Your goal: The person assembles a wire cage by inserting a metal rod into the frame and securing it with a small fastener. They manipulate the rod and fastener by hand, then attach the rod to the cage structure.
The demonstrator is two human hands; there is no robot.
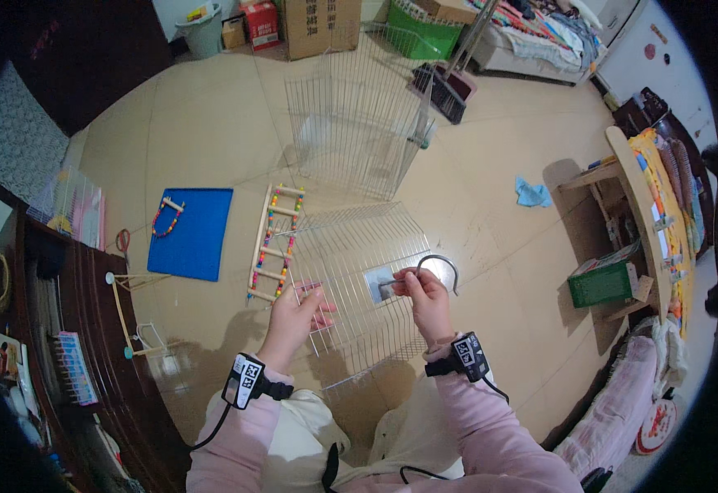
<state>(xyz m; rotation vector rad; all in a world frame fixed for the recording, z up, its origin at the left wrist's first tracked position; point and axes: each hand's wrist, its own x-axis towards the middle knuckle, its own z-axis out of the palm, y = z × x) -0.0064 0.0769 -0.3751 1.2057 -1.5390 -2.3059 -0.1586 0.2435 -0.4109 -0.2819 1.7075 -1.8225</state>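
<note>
Wire panel (359, 271): I hold this domed cage piece up in front of me, over the floor (211, 123). My guess is that it is light but springy; the thin bars look as if they flex and bend if squeezed hard. Best taken at the thicker edge wire, not mid-bar.

Cage body (359, 123): the bigger wire frame stands further off on the floor, well apart from my panel. Same thin wire, so I judge it light, wobbly, easy to dent.

Blue mat (194, 234): flat on the floor to my left, a beaded perch lying on it. Looks soft and floppy.

Ladder (275, 242): wood rungs and coloured beads, lying just beside the panel's left edge. Light, probably brittle at the joints.

Left hand (293, 316): fingers closed on the panel's left rim, pinching the wire. A firm pinch seems enough; smooth wire may slip through the fingers.

Right hand (426, 300): thumb and fingers pinched on a curved metal handle (441, 267) at the top of the panel.

Handle: a thin hoop of stiff wire, dark grey, arcing to the right of my fingers. It looks hard and slick, small enough to twist out of a loose grip, so I take it near its end, close to the bars.
</note>
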